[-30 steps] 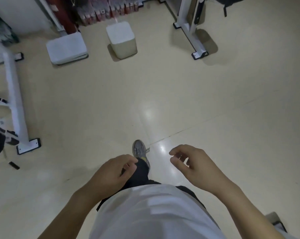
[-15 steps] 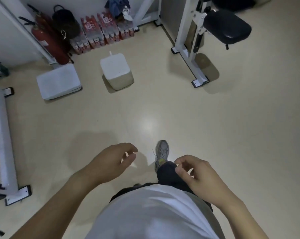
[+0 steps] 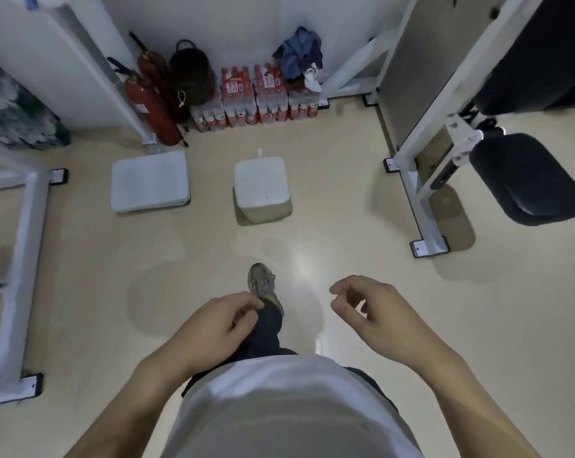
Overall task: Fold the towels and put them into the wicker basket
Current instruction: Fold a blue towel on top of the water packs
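Note:
I see no towel that I can name for sure and no clear wicker basket. My left hand [image 3: 220, 325] hangs in front of my waist with loosely curled fingers and holds nothing. My right hand [image 3: 372, 312] is level with it on the right, thumb and fingers apart, also empty. Between the hands my shoe [image 3: 262, 282] steps forward on the beige floor. By the far wall stands a dark round container with a handle [image 3: 193, 77]; its material is unclear. A heap of blue and white cloth [image 3: 301, 57] lies on packs of bottles.
Two white foam boxes sit on the floor ahead: a flat one [image 3: 148, 180] and a cube [image 3: 261, 186]. Red fire extinguishers [image 3: 150, 104] and bottle packs [image 3: 256, 97] line the wall. White frame legs stand at left [image 3: 18, 276] and right [image 3: 425, 206], beside a black padded seat [image 3: 527, 180].
I have walked forward and my view has tilted up: the wall, extinguishers and bottle packs have come into sight. The foam boxes are nearer. Both hands stay empty at waist height.

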The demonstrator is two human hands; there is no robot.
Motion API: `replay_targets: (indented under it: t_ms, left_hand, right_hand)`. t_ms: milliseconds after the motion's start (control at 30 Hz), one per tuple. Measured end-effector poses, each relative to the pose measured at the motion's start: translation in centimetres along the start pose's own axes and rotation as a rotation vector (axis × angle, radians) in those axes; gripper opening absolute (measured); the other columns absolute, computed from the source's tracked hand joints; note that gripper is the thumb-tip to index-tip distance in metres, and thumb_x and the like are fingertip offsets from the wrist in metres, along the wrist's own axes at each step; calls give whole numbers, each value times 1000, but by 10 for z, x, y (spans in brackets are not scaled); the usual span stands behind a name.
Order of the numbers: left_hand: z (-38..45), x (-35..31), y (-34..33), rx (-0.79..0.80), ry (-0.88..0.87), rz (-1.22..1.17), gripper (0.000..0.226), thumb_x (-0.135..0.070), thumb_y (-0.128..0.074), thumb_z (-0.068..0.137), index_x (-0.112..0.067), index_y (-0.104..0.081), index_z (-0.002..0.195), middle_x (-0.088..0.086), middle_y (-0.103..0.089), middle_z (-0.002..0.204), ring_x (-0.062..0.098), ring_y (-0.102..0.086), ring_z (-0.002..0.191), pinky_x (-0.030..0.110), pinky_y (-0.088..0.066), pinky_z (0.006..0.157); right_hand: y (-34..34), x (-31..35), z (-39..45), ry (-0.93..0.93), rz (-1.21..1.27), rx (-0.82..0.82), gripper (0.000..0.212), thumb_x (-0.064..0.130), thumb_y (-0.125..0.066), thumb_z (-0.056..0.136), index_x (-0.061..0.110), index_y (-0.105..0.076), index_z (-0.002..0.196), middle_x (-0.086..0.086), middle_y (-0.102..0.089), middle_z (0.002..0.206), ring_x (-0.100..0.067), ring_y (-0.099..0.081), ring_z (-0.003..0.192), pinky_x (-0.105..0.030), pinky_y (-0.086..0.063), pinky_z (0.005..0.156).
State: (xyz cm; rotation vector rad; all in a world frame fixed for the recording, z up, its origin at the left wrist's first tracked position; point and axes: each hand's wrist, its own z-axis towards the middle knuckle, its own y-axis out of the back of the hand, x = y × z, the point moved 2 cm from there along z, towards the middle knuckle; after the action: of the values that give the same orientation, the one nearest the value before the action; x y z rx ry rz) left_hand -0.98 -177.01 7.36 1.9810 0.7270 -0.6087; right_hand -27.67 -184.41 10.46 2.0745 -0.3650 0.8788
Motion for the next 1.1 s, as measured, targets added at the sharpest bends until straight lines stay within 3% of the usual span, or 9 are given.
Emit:
replay_targets:
  t_ms: [100,233,367,500,633,733,967,1100]
  left_hand:
    - [62,3,49,13,1,17,18,-35,-47,97,-37,-61,109,-19,-66,94,0,-59,85,19,-46,72]
    - [136,1,125,-1,-28,67,19,-35,-48,97,-33,-62,111,-21,-64,98,-2,-57,86,9,-40,70]
    - [214,-8,196,-11,-45,119,25,-37,-46,97,-29,-61,116,-18,-63,100,3,-58,85,21,-44,72]
    - [289,-16,240,-38,-17,106,19,-37,-46,97,-34,-61,108,-18,-61,88,1,-54,82,14,-38,65]
    - [357,-33,272,-72,-75,63,20,-26,-53,97,-22,-65,112,-11,-65,92,5,-59,79,17,-47,69]
    - [400,-44,293,-40,16,44,21,-36,-49,98,-32,-61,115,-17,-65,99,1,-61,87,21,-51,76]
    - [471,-39,346,-93,132,-43,19,-42,-45,98,-43,-56,114,-26,-61,99,-9,-58,91,13,-48,80]
    - [514,-11,383,-83,146,-71,17,-45,-46,97,-44,-56,111,-24,-63,98,-6,-59,89,14,-49,77]
  right_hand:
    - [27,20,70,-6,3,11,16,34,-57,96,29,-65,109,17,-65,91,-1,-62,91,-16,-46,78]
    - [63,44,140,-42,36,11,13,37,-57,95,35,-64,106,22,-65,91,0,-62,92,-16,-47,76]
    - [101,59,206,-60,96,-41,11,37,-59,95,37,-65,105,21,-65,92,-4,-63,87,-14,-48,74]
    - [136,60,274,-51,101,-41,9,37,-59,95,37,-65,102,17,-67,93,-6,-64,88,-16,-49,73]
    - [177,57,363,18,31,25,10,38,-55,96,35,-63,99,16,-65,93,-6,-63,87,-17,-49,74]
    - [219,62,431,84,-28,61,11,37,-52,97,34,-61,99,15,-64,90,-7,-62,86,-23,-50,75]
    - [291,92,563,187,-144,113,13,30,-55,96,31,-64,106,16,-64,86,-2,-61,86,-16,-46,74]
    - [295,111,628,192,-116,113,18,37,-53,97,28,-65,106,21,-63,86,-2,-61,86,-11,-43,73]
